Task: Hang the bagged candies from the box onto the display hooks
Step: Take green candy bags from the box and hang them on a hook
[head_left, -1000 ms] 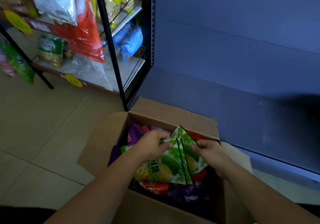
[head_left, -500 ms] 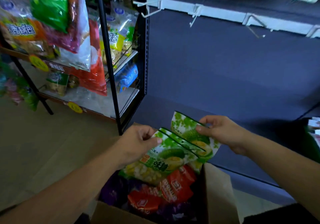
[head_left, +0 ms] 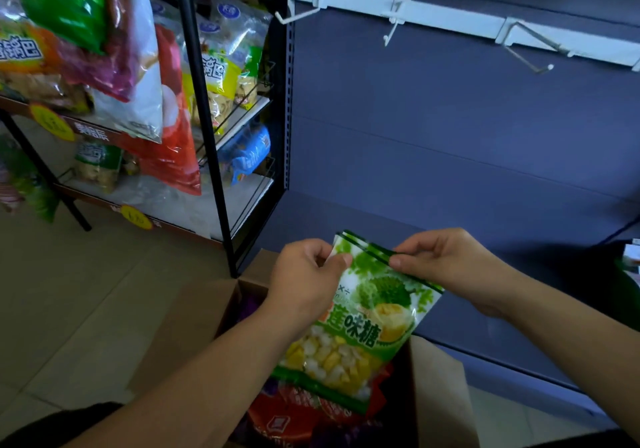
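Green candy bags [head_left: 363, 326], stacked, above the box's [head_left: 440, 395] open top; left hand [head_left: 308, 274] and right hand [head_left: 446, 267] both pinch their upper edge. Probably light, limp, slippery film; grip the stiffer top seal.

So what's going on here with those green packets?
A person is stocking a shop display. Both the left hand and right hand pinch the top edge of a small stack of green candy bags, held just above an open cardboard box with red bags inside. The white hooks on the blue panel above are bare; nothing from the stack hangs there yet.
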